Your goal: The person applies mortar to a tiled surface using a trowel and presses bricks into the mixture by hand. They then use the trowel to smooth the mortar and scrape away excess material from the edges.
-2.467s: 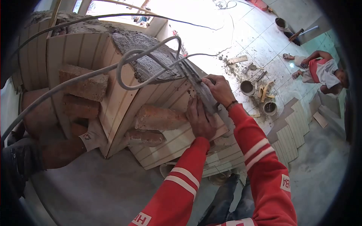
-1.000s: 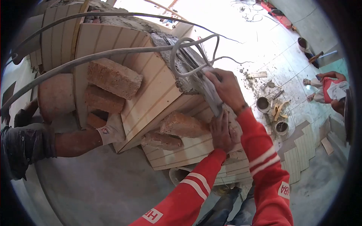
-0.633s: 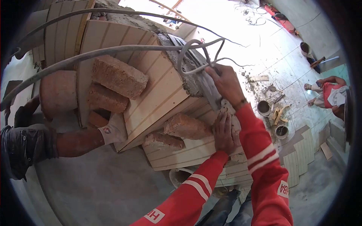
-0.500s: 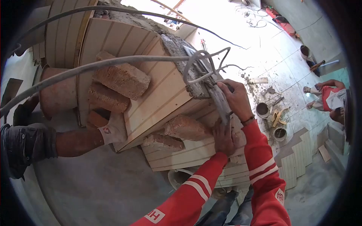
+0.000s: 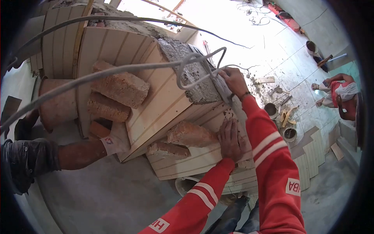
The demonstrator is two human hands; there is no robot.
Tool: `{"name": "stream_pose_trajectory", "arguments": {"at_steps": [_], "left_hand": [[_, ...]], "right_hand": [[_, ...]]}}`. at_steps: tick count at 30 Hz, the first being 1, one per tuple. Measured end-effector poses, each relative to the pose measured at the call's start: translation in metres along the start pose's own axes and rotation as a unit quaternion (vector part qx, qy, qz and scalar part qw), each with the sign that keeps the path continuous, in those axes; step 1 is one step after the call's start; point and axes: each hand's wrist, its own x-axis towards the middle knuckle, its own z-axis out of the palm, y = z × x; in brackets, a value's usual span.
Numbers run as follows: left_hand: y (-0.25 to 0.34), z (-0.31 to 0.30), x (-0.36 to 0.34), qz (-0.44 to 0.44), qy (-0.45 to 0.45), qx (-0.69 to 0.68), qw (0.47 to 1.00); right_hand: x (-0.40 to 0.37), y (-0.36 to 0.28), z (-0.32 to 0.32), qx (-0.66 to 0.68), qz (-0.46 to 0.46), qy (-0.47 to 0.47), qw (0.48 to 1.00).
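Note:
My right hand (image 5: 235, 82) is closed on a long grey strip (image 5: 223, 89), smeared with mortar, whose far end runs past the mortar bed. My left hand (image 5: 230, 141) lies with fingers stretched out on the wood-patterned tread below, beside a brick (image 5: 191, 133). Grey wet mortar (image 5: 194, 80) covers the top of the tiled step (image 5: 161, 91) between the strip and the tiles. A looped grey cable (image 5: 132, 68) hangs across the view in front of the mortar and hides part of it.
More bricks (image 5: 122, 86) rest on the tiles at left, near another person's foot (image 5: 116, 142). A large bucket (image 5: 60, 101) stands behind that leg. Lower right hold small buckets (image 5: 270, 111) and wood scraps (image 5: 287, 117). A person in red (image 5: 343, 93) sits at far right.
My right hand has moved up and away with the strip, whose near end has drawn back from my left hand. More of the mortar shows. My left hand stays on the tread.

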Motion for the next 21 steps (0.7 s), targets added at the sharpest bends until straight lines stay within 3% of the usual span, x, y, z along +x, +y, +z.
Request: {"name": "stream_pose_trajectory", "arguments": {"at_steps": [2,3,5,8,12,13,14,16,19,21], "left_hand": [[-0.002,0.002,-0.005,-0.017,-0.021,0.013,1.000],[-0.003,0.003,-0.006,-0.018,-0.025,0.014,0.999],[-0.005,0.004,-0.006,-0.010,-0.023,0.021,0.999],[0.000,0.002,-0.003,-0.012,-0.013,0.008,1.000],[0.001,0.000,-0.001,-0.014,-0.022,0.007,1.000],[0.000,0.002,-0.001,-0.008,-0.015,0.007,1.000],[-0.002,0.004,-0.004,-0.004,-0.010,0.009,1.000],[0.000,0.004,-0.001,-0.006,-0.012,0.010,1.000],[-0.006,0.006,-0.005,-0.009,-0.019,0.006,1.000],[-0.006,0.008,-0.007,-0.012,-0.026,0.003,1.000]], "right_hand": [[0.025,0.013,0.018,-0.117,-0.086,0.099,0.985],[0.030,0.003,0.017,-0.116,-0.082,0.099,0.985],[0.034,-0.025,0.005,-0.066,-0.039,0.001,0.997],[-0.006,-0.013,0.001,0.020,-0.048,0.007,0.999],[-0.013,-0.004,-0.008,-0.004,0.001,-0.011,1.000],[0.003,0.019,0.005,-0.083,-0.107,0.037,0.990],[0.019,0.026,0.020,-0.169,-0.091,0.070,0.979],[0.015,-0.048,0.004,-0.082,-0.009,0.049,0.995],[-0.018,-0.039,-0.002,0.035,-0.023,0.000,0.999],[-0.036,-0.031,-0.010,0.018,-0.014,0.004,1.000]]}}
